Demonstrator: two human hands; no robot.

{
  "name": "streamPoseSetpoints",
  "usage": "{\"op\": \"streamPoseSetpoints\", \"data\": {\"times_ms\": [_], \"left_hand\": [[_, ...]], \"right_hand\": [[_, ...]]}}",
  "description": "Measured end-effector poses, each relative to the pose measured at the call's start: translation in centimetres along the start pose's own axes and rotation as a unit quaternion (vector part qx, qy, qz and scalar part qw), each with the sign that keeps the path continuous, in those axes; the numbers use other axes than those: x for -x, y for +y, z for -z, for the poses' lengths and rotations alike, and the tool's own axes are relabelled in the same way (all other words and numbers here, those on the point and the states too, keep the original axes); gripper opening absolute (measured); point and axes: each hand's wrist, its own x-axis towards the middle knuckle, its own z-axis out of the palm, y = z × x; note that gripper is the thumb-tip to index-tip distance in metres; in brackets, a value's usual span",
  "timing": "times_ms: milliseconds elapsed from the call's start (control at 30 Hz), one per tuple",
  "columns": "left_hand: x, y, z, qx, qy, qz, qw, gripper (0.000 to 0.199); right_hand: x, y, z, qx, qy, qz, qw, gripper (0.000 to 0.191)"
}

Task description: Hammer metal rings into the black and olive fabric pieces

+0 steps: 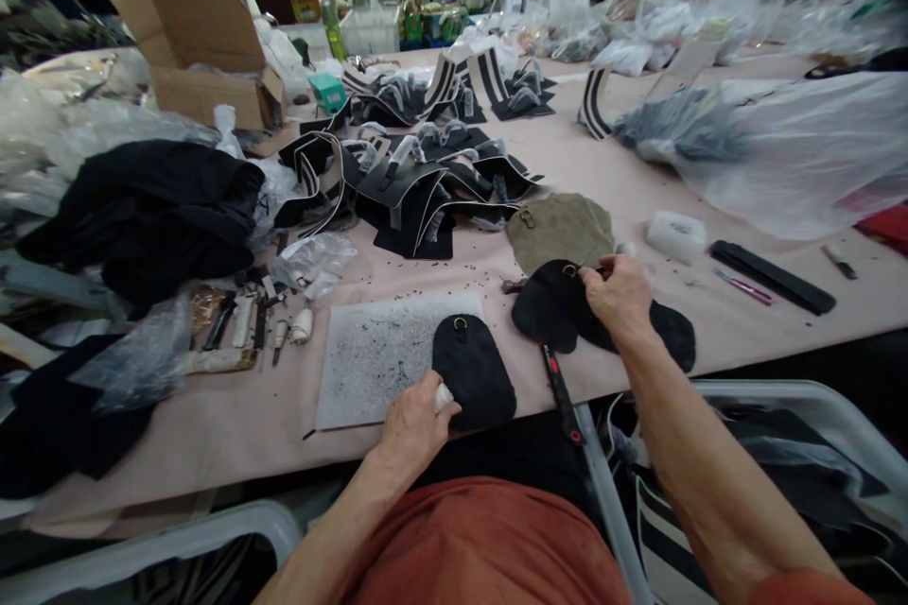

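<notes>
My left hand (pixel 418 418) is closed around a small white-wrapped object (pixel 444 395), its far end hidden. It rests at the lower left edge of a black rounded fabric piece (pixel 474 373) with a metal ring near its top. That piece partly overlaps a pale, speckled board (pixel 375 359). My right hand (pixel 619 298) pinches another black fabric piece (pixel 546 302) beside its metal ring. This one lies among overlapping black pieces, against an olive piece (pixel 564 232). A small white knob shows just above my right hand; I cannot tell whether it is held.
A black and red tool (pixel 560 392) overhangs the front edge. Hand tools (pixel 241 321) lie left of the board. Striped black pieces (pixel 411 180) are piled behind it. At right lie a black case (pixel 773 276), tweezers (pixel 743 286) and a white block (pixel 675 236). Bins flank my body below.
</notes>
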Motion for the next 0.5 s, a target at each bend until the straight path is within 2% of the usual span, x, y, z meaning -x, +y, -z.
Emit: {"op": "streamPoseSetpoints", "data": {"times_ms": [33, 67, 167, 233, 267, 367, 433, 500], "left_hand": [[0.0, 0.0, 0.0, 0.001, -0.001, 0.004, 1.000, 0.017], [0.0, 0.0, 0.0, 0.001, -0.002, 0.009, 1.000, 0.019], [-0.2, 0.2, 0.2, 0.001, -0.007, 0.018, 1.000, 0.021], [-0.3, 0.4, 0.5, 0.002, -0.010, 0.025, 1.000, 0.020], [-0.4, 0.5, 0.6, 0.005, -0.011, 0.029, 0.999, 0.018], [-0.8, 0.7, 1.0, 0.043, -0.008, 0.046, 0.998, 0.011], [-1.2, 0.7, 1.3, 0.110, -0.001, 0.056, 0.992, 0.011], [-1.7, 0.6, 1.6, 0.205, 0.010, 0.065, 0.977, 0.017]], "right_hand": [[1.2, -0.1, -0.1, 0.018, -0.006, 0.015, 1.000, 0.027], [2.7, -0.5, -0.4, 0.015, -0.037, 0.032, 0.999, 0.028], [8.8, -2.7, -2.3, -0.018, -0.216, 0.082, 0.973, 0.028], [12.3, -4.4, -3.7, 0.016, -0.285, 0.086, 0.954, 0.031], [13.5, -5.0, -4.2, 0.038, -0.296, 0.079, 0.951, 0.032], [14.4, -5.6, -5.0, 0.044, -0.292, 0.049, 0.954, 0.021], [13.7, -5.2, -5.2, -0.002, -0.299, 0.036, 0.953, 0.015], [12.6, -4.8, -5.6, -0.042, -0.299, 0.027, 0.953, 0.017]]}}
